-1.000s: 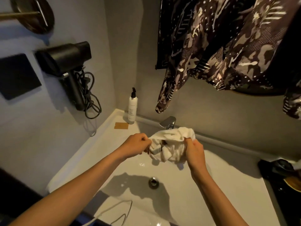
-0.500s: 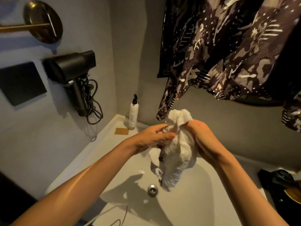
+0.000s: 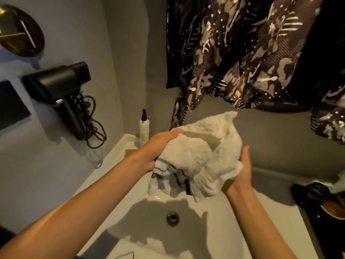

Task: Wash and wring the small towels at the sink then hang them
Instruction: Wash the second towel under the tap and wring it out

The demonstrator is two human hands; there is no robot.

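A bunched white towel [image 3: 201, 152] with grey stripes on its lower left edge is held above the white sink [image 3: 214, 230]. My left hand [image 3: 155, 148] grips its left side, fingers laid over the top. My right hand [image 3: 240, 174] cups it from below on the right, palm up, fingers partly spread against the cloth. The towel hangs over the basin, well above the drain [image 3: 172, 217]. The faucet is hidden behind the towel.
A white pump bottle [image 3: 144, 128] stands in the sink's back left corner. A black hair dryer [image 3: 61, 90] with coiled cord hangs on the left wall. Dark patterned fabric [image 3: 242, 53] hangs above the sink. Dark objects [image 3: 321, 199] sit on the right counter.
The towel has opened from a tight twisted bundle into a looser, wider mass. My right hand has dropped beneath it and my left hand has shifted over its top left.
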